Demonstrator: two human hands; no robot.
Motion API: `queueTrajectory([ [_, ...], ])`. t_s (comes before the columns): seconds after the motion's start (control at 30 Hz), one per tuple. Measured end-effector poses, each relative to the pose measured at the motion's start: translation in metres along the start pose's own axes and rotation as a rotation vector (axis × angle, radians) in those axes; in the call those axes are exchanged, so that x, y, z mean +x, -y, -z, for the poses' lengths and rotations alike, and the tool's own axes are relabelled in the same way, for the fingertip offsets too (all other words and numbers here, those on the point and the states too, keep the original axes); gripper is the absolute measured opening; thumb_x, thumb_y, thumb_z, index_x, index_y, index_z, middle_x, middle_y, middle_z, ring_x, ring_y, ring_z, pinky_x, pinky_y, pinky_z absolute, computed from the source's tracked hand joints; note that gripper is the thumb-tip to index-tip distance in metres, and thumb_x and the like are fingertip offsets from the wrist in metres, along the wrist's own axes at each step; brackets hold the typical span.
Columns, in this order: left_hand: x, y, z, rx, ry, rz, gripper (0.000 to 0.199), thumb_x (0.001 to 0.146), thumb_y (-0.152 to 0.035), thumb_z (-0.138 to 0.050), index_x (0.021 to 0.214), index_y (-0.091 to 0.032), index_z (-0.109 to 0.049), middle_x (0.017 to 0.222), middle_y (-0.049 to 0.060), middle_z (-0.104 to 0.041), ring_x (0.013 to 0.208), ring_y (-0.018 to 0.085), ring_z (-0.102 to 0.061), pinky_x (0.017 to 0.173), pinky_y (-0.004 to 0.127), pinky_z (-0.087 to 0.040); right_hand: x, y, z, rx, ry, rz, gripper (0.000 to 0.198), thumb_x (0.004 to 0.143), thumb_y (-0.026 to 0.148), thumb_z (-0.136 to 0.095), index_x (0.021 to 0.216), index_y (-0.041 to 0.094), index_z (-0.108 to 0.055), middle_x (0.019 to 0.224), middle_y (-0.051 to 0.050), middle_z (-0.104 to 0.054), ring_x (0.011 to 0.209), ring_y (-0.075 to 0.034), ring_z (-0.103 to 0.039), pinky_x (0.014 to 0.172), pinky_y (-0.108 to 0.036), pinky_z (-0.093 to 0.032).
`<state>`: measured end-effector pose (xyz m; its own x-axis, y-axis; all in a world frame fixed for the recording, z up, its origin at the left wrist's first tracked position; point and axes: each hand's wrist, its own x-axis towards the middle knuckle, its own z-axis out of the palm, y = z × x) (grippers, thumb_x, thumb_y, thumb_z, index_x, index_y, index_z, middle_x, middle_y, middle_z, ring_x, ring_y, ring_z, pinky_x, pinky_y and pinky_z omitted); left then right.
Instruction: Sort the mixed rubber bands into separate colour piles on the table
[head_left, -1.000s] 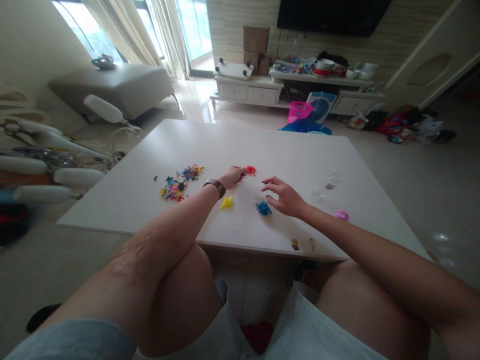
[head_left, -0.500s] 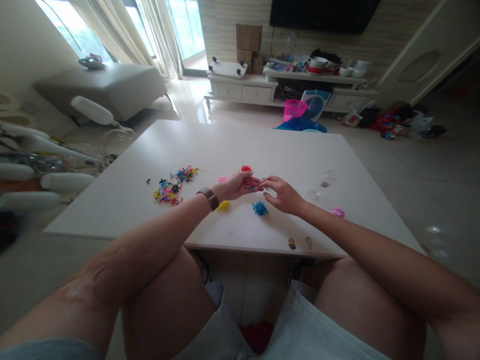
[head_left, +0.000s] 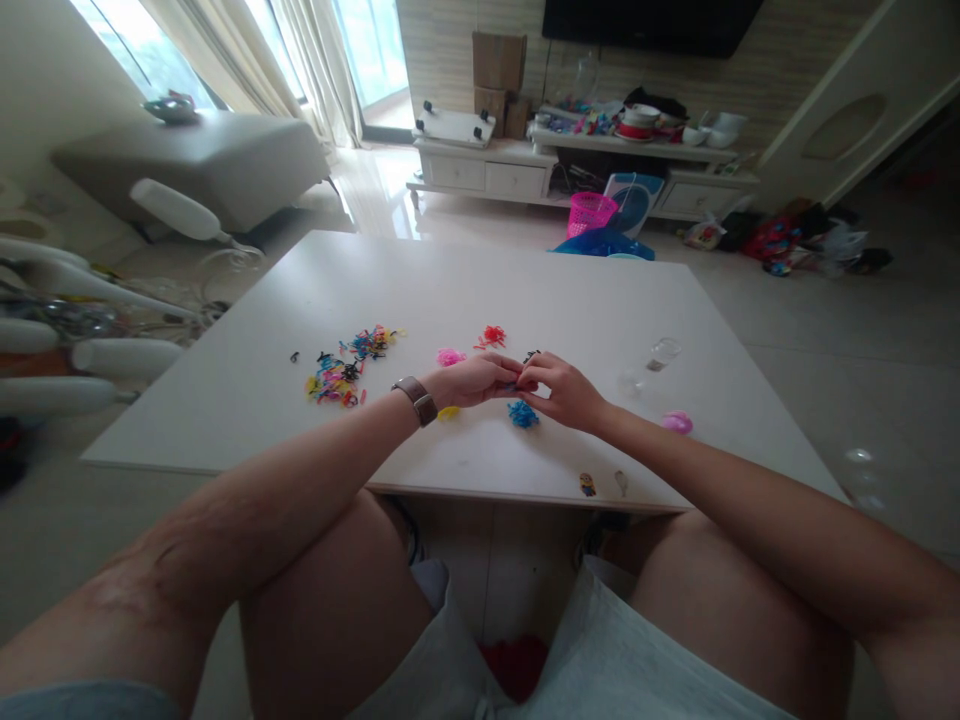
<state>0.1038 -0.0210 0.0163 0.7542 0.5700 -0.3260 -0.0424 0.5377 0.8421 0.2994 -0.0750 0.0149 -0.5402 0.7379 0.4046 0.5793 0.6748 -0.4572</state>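
Observation:
Over the middle of the white table, my left hand [head_left: 480, 379] is curled around a few small coloured rubber bands, mostly hidden by its fingers. My right hand [head_left: 564, 391] meets it, thumb and forefinger pinched together at the left fingertips; what they pinch is too small to make out. Just below the hands lies a pile of blue rubber bands [head_left: 523, 415]. Red rubber bands [head_left: 492, 337] and pink rubber bands [head_left: 450, 357] lie beyond my left hand. Yellow rubber bands [head_left: 448, 412] show partly under its wrist, and black rubber bands [head_left: 532, 355] peek out behind my fingers.
Mixed rubber bands [head_left: 335, 382] are heaped on the table's left. To the right stand a clear container [head_left: 664, 353] and a pink bundle [head_left: 676, 422]. A yellow-and-blue cartoon charm [head_left: 586, 484] lies near the front edge [head_left: 495, 496]. White-armed lamp [head_left: 176, 208] at left.
My left hand's open palm, with coloured bands on it, has curled closed. My right thumb and forefinger have come together against the left fingertips. The view has shifted slightly.

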Motion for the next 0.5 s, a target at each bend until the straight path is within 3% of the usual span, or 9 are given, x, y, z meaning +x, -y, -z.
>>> queueTrajectory([
  [0.33, 0.004, 0.005, 0.008, 0.026, 0.03, 0.038, 0.013, 0.085, 0.0, -0.063, 0.086, -0.006, -0.075, 0.096, 0.017, -0.075, 0.091, 0.018, -0.073, 0.092, 0.027, -0.056, -0.002, -0.002, -0.005, -0.012, 0.033, 0.003, 0.01, 0.09, 0.017, -0.061, 0.084, 0.022, -0.066, 0.091, -0.006, -0.063, 0.089, -0.021, -0.058, 0.08, -0.035, -0.048],
  [0.5, 0.004, 0.002, 0.012, -0.01, -0.115, 0.018, 0.013, 0.086, 0.001, -0.061, 0.086, -0.007, -0.072, 0.089, 0.014, -0.075, 0.086, 0.017, -0.074, 0.095, 0.031, -0.057, -0.001, 0.0, 0.0, 0.012, -0.006, -0.011, 0.008, 0.087, 0.016, -0.061, 0.083, 0.022, -0.065, 0.092, -0.007, -0.065, 0.089, -0.022, -0.06, 0.081, -0.035, -0.049],
])
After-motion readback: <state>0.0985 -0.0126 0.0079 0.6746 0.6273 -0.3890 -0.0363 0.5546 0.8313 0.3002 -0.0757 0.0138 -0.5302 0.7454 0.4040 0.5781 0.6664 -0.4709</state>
